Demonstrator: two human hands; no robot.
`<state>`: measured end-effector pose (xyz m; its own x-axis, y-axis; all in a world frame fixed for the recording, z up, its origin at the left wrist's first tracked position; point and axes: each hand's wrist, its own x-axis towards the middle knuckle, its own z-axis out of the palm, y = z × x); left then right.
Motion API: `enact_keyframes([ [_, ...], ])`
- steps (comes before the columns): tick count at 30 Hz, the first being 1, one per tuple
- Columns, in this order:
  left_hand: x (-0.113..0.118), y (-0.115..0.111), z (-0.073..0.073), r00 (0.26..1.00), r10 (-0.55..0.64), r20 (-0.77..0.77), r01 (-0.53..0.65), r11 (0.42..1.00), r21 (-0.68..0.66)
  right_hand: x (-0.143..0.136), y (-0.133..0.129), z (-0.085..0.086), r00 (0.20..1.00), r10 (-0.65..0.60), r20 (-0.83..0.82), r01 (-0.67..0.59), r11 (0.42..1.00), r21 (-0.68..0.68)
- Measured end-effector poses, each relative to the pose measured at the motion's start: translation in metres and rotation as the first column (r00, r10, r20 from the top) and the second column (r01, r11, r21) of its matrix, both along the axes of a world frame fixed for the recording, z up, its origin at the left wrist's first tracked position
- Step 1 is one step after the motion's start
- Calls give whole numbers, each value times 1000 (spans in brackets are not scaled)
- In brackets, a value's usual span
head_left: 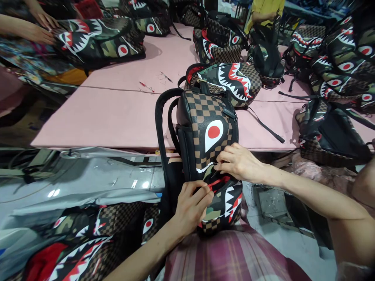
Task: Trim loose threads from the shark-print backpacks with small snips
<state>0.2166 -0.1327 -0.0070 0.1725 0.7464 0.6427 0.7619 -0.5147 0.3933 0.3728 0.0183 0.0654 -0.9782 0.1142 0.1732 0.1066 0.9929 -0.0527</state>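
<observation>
A brown-and-black checkered backpack with a red-and-white eye print leans between my lap and the table edge, its black straps hanging to the left. On its side, a pocket opening with red lining gapes, above a printed row of white shark teeth. My left hand is closed on the lower edge of this opening, fingertips at the red trim. From the right, my right hand pinches the upper edge near the white printed line. Whatever lies between the fingertips of either hand, besides the backpack's fabric, is hidden.
A second shark-print backpack lies just behind on the pink table. A small red-handled tool and thread scraps lie left. More backpacks are piled right and below left. Co-workers' hands touch another backpack.
</observation>
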Motion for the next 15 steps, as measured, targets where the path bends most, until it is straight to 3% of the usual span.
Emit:
enact_keyframes([
  [7,-2,-5,-3,1000,18,0,-18,1000,0,-3,0,7,996,59,60,-54,994,-93],
  [15,-3,-3,-2,1000,20,2,-20,1000,16,-9,-5,8,977,129,170,-138,990,38],
])
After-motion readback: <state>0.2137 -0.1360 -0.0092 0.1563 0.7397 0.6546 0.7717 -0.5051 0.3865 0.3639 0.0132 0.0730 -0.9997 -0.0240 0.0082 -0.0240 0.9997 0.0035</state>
